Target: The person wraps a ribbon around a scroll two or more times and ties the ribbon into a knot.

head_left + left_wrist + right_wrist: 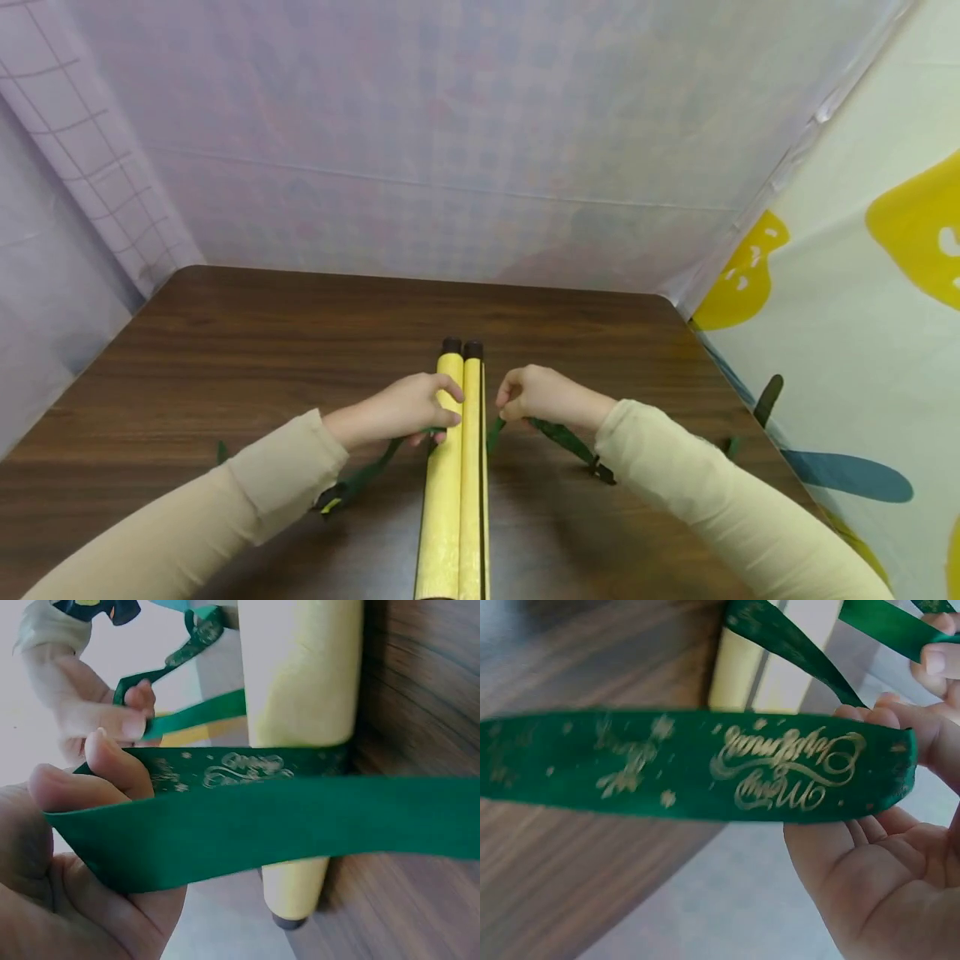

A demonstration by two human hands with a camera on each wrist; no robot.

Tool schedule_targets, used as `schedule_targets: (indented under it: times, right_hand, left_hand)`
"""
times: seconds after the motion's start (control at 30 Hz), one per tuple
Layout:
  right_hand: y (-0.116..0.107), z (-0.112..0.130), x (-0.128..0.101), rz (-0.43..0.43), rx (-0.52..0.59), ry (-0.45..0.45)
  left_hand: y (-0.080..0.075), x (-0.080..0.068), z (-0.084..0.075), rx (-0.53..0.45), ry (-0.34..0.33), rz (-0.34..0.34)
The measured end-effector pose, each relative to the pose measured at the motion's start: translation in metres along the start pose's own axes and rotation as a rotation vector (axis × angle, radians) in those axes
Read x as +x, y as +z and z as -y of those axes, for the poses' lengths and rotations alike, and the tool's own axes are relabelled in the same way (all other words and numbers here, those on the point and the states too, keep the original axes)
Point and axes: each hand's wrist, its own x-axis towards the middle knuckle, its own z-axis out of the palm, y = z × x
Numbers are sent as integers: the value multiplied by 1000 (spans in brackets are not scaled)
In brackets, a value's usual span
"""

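A yellow scroll (441, 525) with two side-by-side rolls and dark end caps lies lengthwise on the table. A green ribbon (247, 829) with gold "Merry Christmas" lettering runs by the rolls and out to both sides. At the scroll's left side, my left hand (397, 406) holds one length of ribbon over its curled fingers, fingertips overlapping the left roll in the head view. To the right of the scroll, my right hand (551, 396) pinches the other length, raised off the table. Its free part (667, 765) hangs away in the right wrist view.
The brown wooden table (300, 325) has rounded corners. A pale curtain (450, 167) hangs behind it, and a white cloth with yellow patterns (847, 367) hangs at the right. The ribbon's left tail (360, 479) trails across the tabletop.
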Motion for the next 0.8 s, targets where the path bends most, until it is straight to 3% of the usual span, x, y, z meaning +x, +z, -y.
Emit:
schedule_targets:
  times: [0.27,0.43,0.8]
  right_hand:
    - [-8,16,-2,-8,-94,-66]
    - [-10,20,-3,-117,-198,-169]
    - [-13,28,-2,-288,-183,-277]
  left_hand:
    - [9,9,-13,-55,19,43]
    - [11,14,-17,-98,16,67]
    - [9,16,-20,-380,34,203]
